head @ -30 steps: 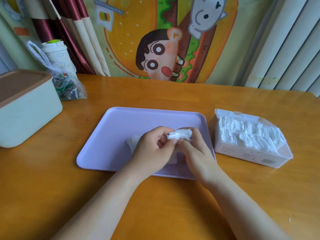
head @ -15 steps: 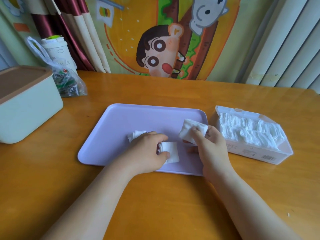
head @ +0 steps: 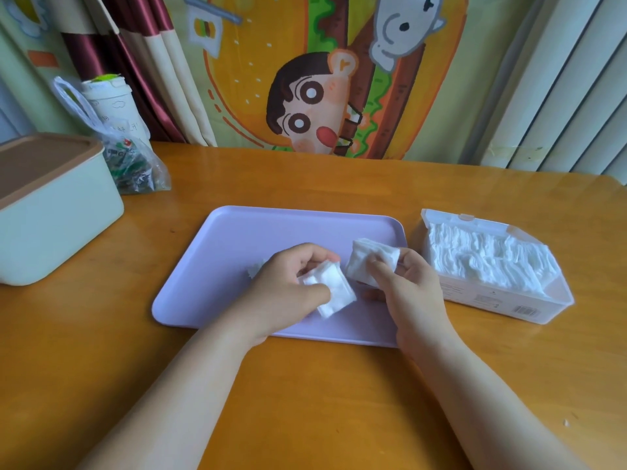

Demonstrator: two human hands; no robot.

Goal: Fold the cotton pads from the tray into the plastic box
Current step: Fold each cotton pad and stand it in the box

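A lilac tray (head: pixel 258 232) lies on the wooden table in front of me. My left hand (head: pixel 285 286) hovers over its near half and pinches a flat white cotton pad (head: pixel 330 291). My right hand (head: pixel 410 286) holds a folded white cotton pad (head: pixel 364 264) just above the tray's right side. A further pad (head: pixel 253 269) peeks out from behind my left hand on the tray. To the right stands the clear plastic box (head: pixel 502 300), open, packed with several white pads (head: pixel 481 259).
A pale green storage box with a brown lid (head: pixel 51 212) stands at the left edge. Behind it are a clear bag of small items (head: pixel 132 164) and a white cup (head: pixel 108 100). A cartoon curtain hangs behind the table.
My hands, joined on one pad a second ago, have parted. The right hand has carried the folded pad toward the box, and the left hand has picked up another pad from the tray.
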